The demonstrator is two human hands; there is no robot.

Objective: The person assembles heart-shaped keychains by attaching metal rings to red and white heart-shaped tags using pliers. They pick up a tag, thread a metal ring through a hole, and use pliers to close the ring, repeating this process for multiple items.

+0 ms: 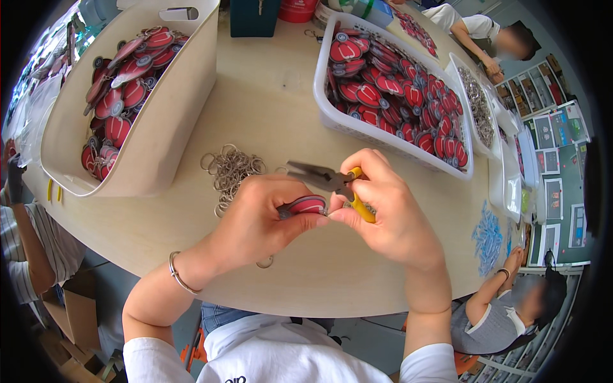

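Observation:
My left hand (262, 210) is closed round a red pendant (308, 205) with a dark rim and pale lines. In my right hand (389, 201) is a pair of pliers (329, 179) with yellow handles, its dark jaws pointing left above the pendant. The fingertips of both hands meet at the pendant's right end, and a small metal piece there is mostly hidden by them. Just beyond my left hand lies a heap of silver key rings (233, 172). One loose ring (265, 262) rests on the table below that hand.
A tall cream bin (191, 121) of red pendants stands at the left. At the far right sits a white basket (383, 131) full of them, beside a tray (476, 105) of metal parts. Blue strips (487, 239) lie at the right edge. Other people sit around the table.

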